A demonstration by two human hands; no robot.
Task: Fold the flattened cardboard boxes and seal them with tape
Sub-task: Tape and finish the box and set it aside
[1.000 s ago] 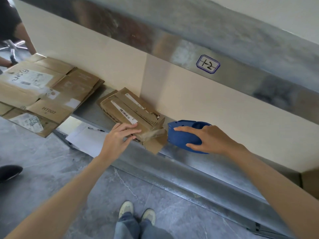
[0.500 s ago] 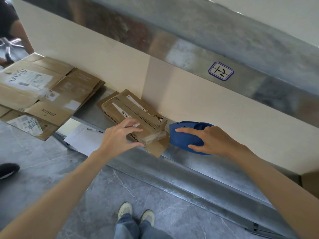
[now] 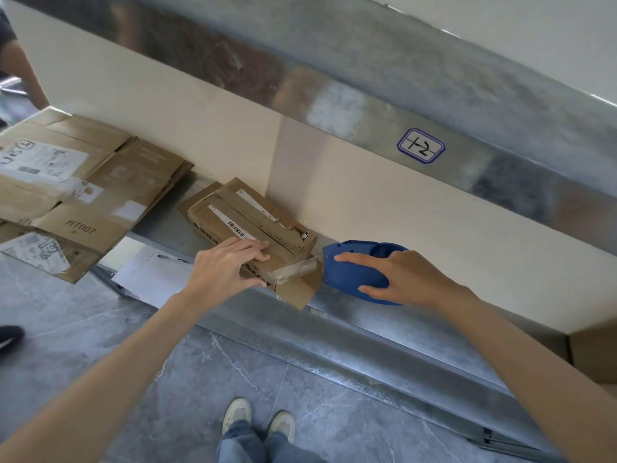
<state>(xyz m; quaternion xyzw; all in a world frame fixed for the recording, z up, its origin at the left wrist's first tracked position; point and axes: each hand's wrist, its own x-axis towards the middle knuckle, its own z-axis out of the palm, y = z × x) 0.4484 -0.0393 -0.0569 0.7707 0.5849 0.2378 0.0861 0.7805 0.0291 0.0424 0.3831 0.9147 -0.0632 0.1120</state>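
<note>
Two hands work at centre frame on a metal shelf (image 3: 350, 315). The small cardboard box (image 3: 253, 225) lies against the cream wall, slightly left of centre. The left hand (image 3: 227, 270) clamps its near right end, fingers on top and thumb on the front face. A strip of clear tape (image 3: 295, 269) runs over that end, just beside the fingertips. The right hand (image 3: 405, 279) curls around the blue tape dispenser (image 3: 354, 272), which sits just right of the box; whether they touch is unclear. Flattened cardboard boxes (image 3: 83, 195) fill the upper left, cut off by the frame edge. Print on the box's labels is unreadable.
</note>
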